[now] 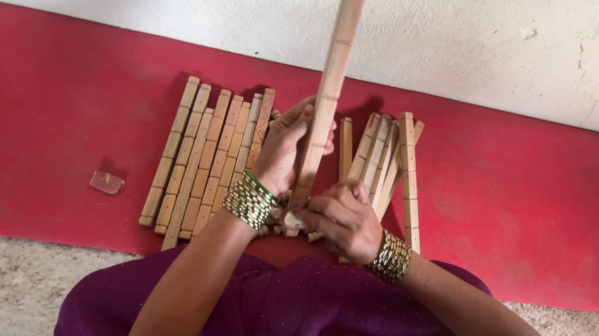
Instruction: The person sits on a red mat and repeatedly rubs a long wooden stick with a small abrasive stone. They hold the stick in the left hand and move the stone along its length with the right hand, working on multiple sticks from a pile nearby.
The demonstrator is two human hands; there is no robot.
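Head view, your left hand (pixel 285 149) clasping the upright wooden stick (pixel 330 83), your right hand (pixel 340 218) curled tight at its base, stick rows (pixel 206 160) left, looser pile (pixel 386 167) right, bare red floor (pixel 38 114) beyond.

The left hand (pixel 285 147) grips an upright wooden stick (pixel 333 75) at its middle, and the right hand (pixel 342 218) pinches its lower end. Two groups of similar sticks, left group (pixel 204 158) and right group (pixel 386 163), lie on the red floor strip (pixel 38 114).

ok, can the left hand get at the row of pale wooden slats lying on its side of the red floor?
Probably yes, once freed: the left hand grips the upright wooden slat, and the row of slats lies right beside it, uncovered.
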